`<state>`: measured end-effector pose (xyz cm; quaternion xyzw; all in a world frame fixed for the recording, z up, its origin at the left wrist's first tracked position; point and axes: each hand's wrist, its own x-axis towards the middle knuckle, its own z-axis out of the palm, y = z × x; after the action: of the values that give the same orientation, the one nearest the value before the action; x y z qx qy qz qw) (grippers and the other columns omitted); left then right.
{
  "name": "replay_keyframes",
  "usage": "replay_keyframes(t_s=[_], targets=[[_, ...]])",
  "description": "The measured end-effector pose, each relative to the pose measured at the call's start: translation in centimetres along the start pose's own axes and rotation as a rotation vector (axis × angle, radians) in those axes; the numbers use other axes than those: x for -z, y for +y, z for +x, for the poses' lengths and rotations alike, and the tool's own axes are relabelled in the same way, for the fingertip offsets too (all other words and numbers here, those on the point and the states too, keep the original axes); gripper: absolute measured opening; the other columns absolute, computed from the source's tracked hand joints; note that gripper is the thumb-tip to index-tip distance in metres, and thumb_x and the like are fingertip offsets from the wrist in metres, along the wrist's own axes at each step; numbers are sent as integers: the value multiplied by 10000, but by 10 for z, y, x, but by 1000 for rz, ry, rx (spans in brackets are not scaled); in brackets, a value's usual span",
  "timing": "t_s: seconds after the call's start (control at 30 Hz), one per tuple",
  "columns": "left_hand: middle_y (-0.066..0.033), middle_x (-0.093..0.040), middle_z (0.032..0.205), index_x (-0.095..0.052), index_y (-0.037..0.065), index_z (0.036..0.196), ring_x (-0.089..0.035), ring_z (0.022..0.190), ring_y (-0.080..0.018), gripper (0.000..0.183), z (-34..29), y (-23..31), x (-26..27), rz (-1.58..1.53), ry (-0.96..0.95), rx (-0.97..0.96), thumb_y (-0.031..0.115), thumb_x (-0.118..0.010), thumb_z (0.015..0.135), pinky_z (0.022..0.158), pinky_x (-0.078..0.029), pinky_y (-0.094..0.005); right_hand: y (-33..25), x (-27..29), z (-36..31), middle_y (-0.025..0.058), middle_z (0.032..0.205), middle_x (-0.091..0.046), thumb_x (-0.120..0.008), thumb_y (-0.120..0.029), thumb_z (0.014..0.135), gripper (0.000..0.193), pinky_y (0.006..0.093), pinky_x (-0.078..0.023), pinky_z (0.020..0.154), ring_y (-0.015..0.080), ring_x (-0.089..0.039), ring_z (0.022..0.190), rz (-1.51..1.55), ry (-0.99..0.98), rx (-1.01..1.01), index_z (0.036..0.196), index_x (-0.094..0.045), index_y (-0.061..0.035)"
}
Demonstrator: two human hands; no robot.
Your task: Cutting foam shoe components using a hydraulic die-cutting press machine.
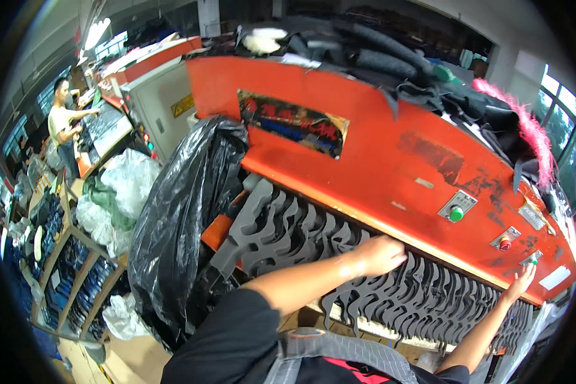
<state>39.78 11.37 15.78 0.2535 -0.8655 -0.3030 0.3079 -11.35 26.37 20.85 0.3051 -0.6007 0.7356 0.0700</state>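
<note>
A large red press (377, 153) spans the view in front of me. Along its lower edge lies a dark grey sheet cut into wavy strips (422, 301), some ends hanging over the near side. My left hand (381, 256) is curled closed over the strips, close against the press's lower edge. Its fingertips are hidden, so anything pinched there does not show. Farther right, my right hand (523, 283) has its fingers stretched up to a small green button (534, 261) on the press. Above that hand sit a red button (505, 244) and a larger green button (456, 213).
A black plastic bag (189, 217) bulges at the press's left end. Dark fabric scraps (390, 57) and a pink fluffy strip (531, 131) lie on top. Clear plastic bags (131, 182) and a wooden rack (77, 288) stand left. Another person (63, 128) works at a far-left table.
</note>
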Motion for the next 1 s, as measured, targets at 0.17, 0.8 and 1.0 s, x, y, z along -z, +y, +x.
replay_keyframes(t_s=[0.17, 0.8, 1.0], targets=[[-126, -642, 803, -616, 75, 802, -634, 766, -335, 258, -153, -42, 13, 114, 70, 379, 322, -619, 878, 657, -496, -426, -88, -90, -98, 54, 1119, -604, -554, -200, 962, 362, 240, -458, 776, 102, -567, 935, 70, -154, 268, 1280, -537, -29], [-59, -617, 814, -623, 121, 803, -581, 849, -259, 200, -230, -45, -13, 495, 261, 176, 288, -553, 886, 830, -405, -391, -326, -441, -175, 113, 835, -452, -549, -128, 944, 190, 323, -478, 550, 195, -484, 633, 1188, -615, -1039, 995, -416, -3], [-58, -630, 827, -628, 107, 792, -586, 866, -247, 217, -235, -41, -25, 482, 283, 263, 296, -563, 877, 836, -404, -383, -305, -400, -219, 73, 749, -493, -527, -44, 920, 92, 291, -426, 544, 171, -497, 645, 1119, -834, -576, 883, -449, -13]])
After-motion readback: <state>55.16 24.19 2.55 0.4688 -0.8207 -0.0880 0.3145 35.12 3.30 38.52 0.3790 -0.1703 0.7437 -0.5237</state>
